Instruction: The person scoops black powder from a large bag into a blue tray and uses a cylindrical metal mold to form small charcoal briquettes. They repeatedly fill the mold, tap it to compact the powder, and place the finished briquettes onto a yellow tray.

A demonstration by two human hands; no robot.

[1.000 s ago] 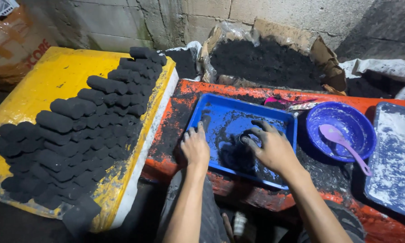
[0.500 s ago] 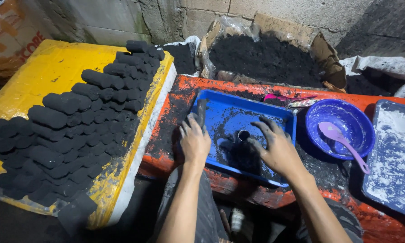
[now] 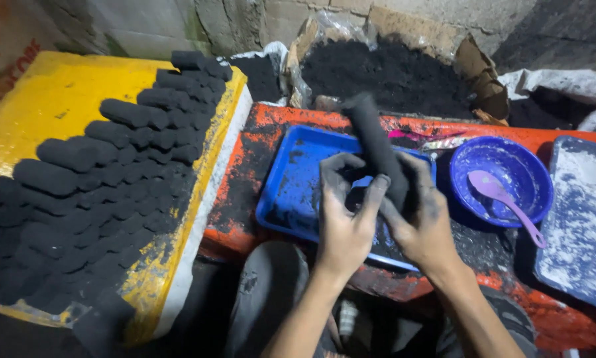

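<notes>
One blue tray (image 3: 291, 192); one blue bowl (image 3: 510, 166); one spoon (image 3: 503, 199).

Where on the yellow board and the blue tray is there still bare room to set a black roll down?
The yellow board is bare at its far left, beside the rows of black rolls; its right half is packed. The blue tray is bare on its left part; both hands, left and right, holding a black roll, crowd its right. The blue bowl holds a spoon.

You see, left of the grip: black briquettes (image 3: 106, 166) on yellow board (image 3: 39, 106) | right: blue bowl (image 3: 510, 166), purple spoon (image 3: 503, 199) | beyond: charcoal heap (image 3: 390, 73)
</notes>
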